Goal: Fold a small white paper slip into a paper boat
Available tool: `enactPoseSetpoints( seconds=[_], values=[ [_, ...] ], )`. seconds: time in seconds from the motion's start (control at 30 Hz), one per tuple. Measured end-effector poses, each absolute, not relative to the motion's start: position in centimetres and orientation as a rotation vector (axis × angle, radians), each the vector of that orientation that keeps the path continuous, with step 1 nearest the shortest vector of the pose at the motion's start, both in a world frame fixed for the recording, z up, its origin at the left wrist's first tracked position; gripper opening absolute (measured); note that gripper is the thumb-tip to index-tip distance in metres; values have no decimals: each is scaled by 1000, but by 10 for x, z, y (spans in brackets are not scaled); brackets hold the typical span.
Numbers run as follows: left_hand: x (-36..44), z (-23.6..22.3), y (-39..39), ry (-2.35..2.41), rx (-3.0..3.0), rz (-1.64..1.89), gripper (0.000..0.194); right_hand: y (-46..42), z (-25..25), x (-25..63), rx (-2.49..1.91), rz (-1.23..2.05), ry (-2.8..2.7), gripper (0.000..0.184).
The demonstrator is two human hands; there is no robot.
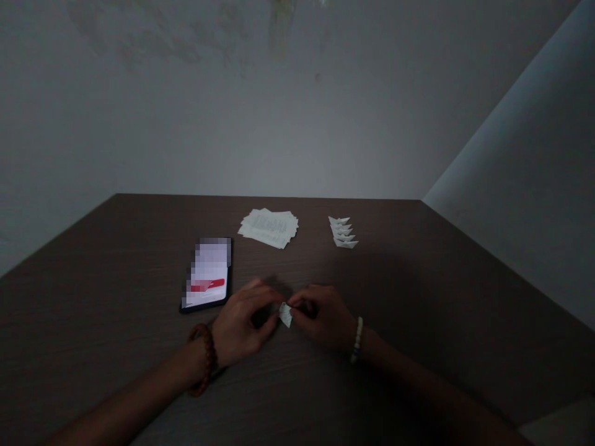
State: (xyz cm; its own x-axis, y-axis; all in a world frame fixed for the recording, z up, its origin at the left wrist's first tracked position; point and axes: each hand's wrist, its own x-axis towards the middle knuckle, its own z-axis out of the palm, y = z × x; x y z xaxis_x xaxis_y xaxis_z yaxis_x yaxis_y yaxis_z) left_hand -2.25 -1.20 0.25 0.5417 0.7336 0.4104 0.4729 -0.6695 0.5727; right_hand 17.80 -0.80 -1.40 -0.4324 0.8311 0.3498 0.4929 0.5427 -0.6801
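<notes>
Between my two hands is a small folded piece of white paper [285, 314], just above or on the dark table. My left hand [246, 319] pinches its left edge between thumb and fingers, with a brown bead bracelet on that wrist. From the other side my right hand [323, 314] grips the paper with thumb and index finger; a pale bead bracelet circles this wrist. The fingertips partly cover the paper, so its exact fold is hard to make out. Beyond my right hand, several small folded paper boats [344, 233] stand in a row.
A stack of printed paper sheets [269, 228] lies towards the back of the brown wooden table [153, 229]. To the left of my left hand lies a phone [207, 275] with a lit, partly blurred screen. A grey stained wall [297, 124] rises behind the table.
</notes>
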Motion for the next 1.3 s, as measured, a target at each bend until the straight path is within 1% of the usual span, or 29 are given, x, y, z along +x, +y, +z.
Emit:
enactPoseSetpoints(
  seconds=[0.17, 0.27, 0.43, 0.63, 0.9, 1.07, 1.2, 1.3],
  values=[
    [-24, -2, -11, 943, 2425, 935, 20, -7, -12, 180, -1035, 610, -2160, 5],
    [-24, -3, -11, 911, 2474, 947, 21, -6, -12, 183, -1013, 575, -2208, 7],
    [-24, -4, -12, 860, 2563, 904, 27, -4, -12, 189, -988, 512, -2284, 12],
    [-26, -6, -11, 841, 2670, 806, 29, -3, -13, 191, -967, 464, -2364, 14],
    [-29, -8, -11, 831, 2737, 723, 27, -3, -13, 193, -942, 426, -2393, 17],
    [-28, -2, -12, 816, 2727, 676, 25, -2, -12, 192, -967, 418, -2403, 12],
    [-26, 1, -12, 800, 2684, 699, 21, -1, -16, 190, -985, 408, -2373, 9],
    [-25, -1, -12, 807, 2663, 734, 19, 0, -18, 190, -1001, 419, -2380, 12]
  ],
)
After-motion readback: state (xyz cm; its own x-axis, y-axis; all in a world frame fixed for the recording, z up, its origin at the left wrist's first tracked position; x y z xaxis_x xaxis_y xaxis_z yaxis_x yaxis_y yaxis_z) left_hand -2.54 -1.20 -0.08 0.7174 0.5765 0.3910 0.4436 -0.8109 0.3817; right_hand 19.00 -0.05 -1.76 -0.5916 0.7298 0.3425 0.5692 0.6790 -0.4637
